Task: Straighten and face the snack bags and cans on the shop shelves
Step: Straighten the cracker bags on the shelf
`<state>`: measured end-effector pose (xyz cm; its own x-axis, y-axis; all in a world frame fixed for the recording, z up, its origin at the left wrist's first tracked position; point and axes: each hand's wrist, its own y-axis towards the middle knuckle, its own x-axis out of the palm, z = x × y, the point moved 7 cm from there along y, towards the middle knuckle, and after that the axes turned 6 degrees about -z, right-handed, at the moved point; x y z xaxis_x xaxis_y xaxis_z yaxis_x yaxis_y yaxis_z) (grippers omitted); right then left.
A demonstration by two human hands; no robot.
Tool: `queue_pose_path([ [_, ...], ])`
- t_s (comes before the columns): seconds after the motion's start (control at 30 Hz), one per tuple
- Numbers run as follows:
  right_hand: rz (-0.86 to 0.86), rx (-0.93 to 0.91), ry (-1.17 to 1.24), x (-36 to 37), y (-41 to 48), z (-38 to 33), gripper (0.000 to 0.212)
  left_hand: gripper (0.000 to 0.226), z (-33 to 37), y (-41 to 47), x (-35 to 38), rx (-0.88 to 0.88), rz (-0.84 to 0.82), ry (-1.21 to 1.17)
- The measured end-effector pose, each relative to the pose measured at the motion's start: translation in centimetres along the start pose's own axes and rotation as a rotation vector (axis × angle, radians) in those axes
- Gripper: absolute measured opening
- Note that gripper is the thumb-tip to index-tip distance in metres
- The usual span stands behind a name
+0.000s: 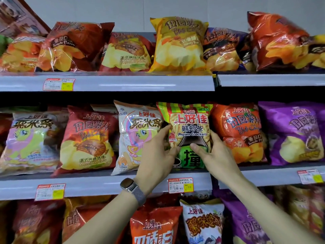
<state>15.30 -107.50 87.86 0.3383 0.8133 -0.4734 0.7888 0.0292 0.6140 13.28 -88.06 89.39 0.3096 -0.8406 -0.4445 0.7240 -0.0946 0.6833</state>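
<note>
A green and red prawn cracker bag (189,124) stands upright in the middle of the middle shelf (105,186), its front facing out. My left hand (156,152) grips the bag's left edge, thumb across the lower front. On the bag's right edge sits my right hand (215,152), thumb pressed on the green lower panel. A white corn-stick bag (135,136) leans just left of it, and an orange potato chip bag (239,132) stands just right, touching it.
The top shelf (123,82) carries several chip bags, a yellow one (179,44) standing tallest. A purple bag (295,132) and a red rib-flavour bag (88,138) flank the middle row. More bags fill the bottom shelf. Price tags (180,185) hang on the shelf rails.
</note>
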Motion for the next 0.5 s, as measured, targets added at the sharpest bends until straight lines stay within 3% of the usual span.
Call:
queue_pose_path([
  [0.5, 0.068, -0.026, -0.295, -1.1, -0.8, 0.2, 0.085, 0.073, -0.3, 0.2, 0.7, 0.026, 0.000, 0.069],
])
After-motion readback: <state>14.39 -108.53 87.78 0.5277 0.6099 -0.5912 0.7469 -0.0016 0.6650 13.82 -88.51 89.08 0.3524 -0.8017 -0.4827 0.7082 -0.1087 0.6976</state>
